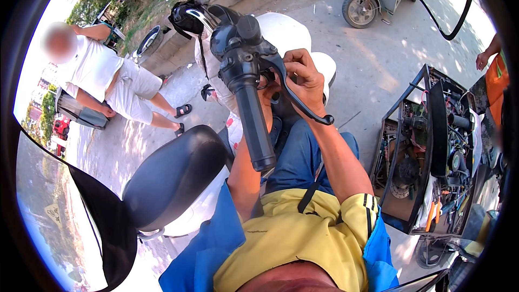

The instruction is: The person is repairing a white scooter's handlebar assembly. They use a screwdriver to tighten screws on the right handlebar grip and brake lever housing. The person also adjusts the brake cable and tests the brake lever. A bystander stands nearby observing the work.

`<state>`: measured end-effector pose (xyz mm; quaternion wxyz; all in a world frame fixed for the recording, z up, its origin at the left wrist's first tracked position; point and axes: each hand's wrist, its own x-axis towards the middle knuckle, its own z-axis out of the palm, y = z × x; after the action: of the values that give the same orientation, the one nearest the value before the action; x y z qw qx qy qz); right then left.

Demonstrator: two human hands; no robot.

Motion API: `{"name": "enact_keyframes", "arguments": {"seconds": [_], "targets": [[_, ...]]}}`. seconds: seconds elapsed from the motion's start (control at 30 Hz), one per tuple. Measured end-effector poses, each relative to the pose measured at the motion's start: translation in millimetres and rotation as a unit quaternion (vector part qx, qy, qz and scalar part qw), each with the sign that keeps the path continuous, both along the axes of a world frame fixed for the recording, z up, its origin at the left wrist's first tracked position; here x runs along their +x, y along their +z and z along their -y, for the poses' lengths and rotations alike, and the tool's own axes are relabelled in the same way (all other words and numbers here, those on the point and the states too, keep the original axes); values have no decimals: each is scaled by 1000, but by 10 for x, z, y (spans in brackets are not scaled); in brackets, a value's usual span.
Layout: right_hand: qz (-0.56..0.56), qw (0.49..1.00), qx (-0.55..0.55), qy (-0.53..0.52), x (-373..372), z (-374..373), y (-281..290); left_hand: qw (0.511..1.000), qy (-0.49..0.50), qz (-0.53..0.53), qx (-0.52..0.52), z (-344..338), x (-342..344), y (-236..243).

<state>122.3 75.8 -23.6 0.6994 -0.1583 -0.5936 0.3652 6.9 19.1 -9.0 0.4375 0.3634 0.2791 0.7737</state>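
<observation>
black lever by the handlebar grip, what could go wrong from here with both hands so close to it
The right hand is right beside the black lever, so it might get nipped if the lever moves. The left hand is partly hidden behind the grip, so a slip there could go unnoticed.

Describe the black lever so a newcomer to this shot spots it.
From the yellow shirt at bottom centre, go up to the thick, straight black handle. The black lever slants down to its right, beside the right hand. Unlike the handle, it is thin, curved and tipped with a ball.
</observation>
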Motion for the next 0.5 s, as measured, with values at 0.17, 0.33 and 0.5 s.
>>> {"name": "enact_keyframes", "arguments": {"seconds": [0.17, 0.33, 0.5], "targets": [[51, 994, 75, -66, 66, 37, 98, 1000, 2, -9, 1, 54, 24, -5], [74, 984, 121, -106, 87, 50, 115, 995, 4, -33, 96, 77, 96, 0], [80, 985, 113, -99, 114, 34, 94, 992, 69, -78, 74, 17, 87, -57]]}}
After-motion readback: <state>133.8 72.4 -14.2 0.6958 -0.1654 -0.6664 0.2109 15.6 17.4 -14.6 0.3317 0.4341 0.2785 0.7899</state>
